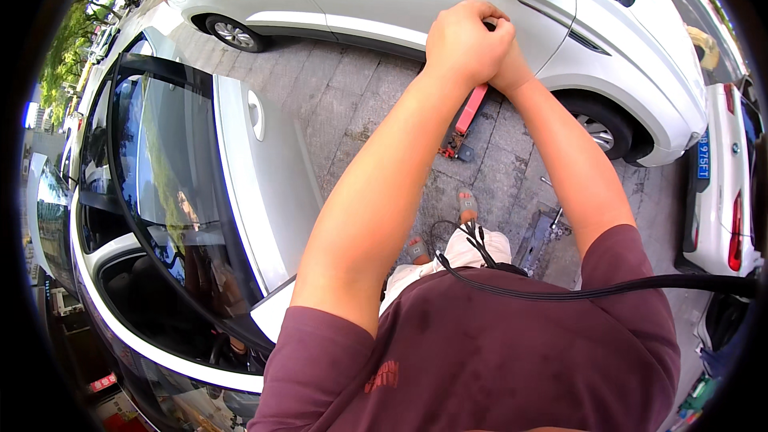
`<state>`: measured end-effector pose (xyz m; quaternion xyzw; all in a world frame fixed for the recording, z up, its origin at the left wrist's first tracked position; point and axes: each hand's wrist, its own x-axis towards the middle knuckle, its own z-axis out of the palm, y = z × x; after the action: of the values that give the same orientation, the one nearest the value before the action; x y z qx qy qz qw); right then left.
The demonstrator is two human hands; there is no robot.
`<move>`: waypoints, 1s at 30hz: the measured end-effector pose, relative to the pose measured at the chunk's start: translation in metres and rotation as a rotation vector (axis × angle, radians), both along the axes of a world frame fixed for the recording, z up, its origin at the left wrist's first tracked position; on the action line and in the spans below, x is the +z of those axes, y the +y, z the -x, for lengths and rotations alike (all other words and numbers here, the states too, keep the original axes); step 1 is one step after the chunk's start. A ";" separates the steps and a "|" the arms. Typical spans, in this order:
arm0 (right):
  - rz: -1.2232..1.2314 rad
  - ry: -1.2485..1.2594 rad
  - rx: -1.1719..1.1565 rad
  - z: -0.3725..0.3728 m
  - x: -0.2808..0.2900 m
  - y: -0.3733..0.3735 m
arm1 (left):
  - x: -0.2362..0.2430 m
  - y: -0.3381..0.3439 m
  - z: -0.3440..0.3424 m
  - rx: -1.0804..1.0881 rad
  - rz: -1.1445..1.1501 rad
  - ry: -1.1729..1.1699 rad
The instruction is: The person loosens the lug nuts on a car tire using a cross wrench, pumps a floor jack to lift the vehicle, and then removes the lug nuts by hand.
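My left hand and right hand meet out in front of me, the left curled over and partly covering the right. I cannot tell how tightly either is closed, or whether they have hold of anything. The red jack shows just beyond my wrists, above the paving, its upper end hidden by my hands, near the white car.

Small red lettering marks the chest of my maroon shirt. At the right, a second white car bears a blue plate with pale characters and a small round badge. Low on the left, a red sign carries pale characters, too small to make out. My grey sandals have little pale tags.
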<state>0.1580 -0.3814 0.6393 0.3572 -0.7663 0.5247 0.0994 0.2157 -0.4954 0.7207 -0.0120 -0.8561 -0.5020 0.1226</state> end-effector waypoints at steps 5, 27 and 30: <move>0.043 -0.070 0.414 -0.191 -0.038 -0.099 | -0.051 -0.098 -0.211 0.025 -0.041 0.175; 0.201 -0.430 0.150 -0.017 0.025 -0.013 | -0.001 -0.018 0.011 -0.282 -0.207 -0.103; 0.221 -0.256 0.307 -0.098 -0.009 -0.054 | -0.036 -0.054 -0.088 -0.190 -0.110 0.050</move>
<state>0.2563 -0.4353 0.6302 0.3872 -0.6473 0.6553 -0.0410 0.3036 -0.5492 0.6849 -0.0989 -0.8191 -0.5569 0.0961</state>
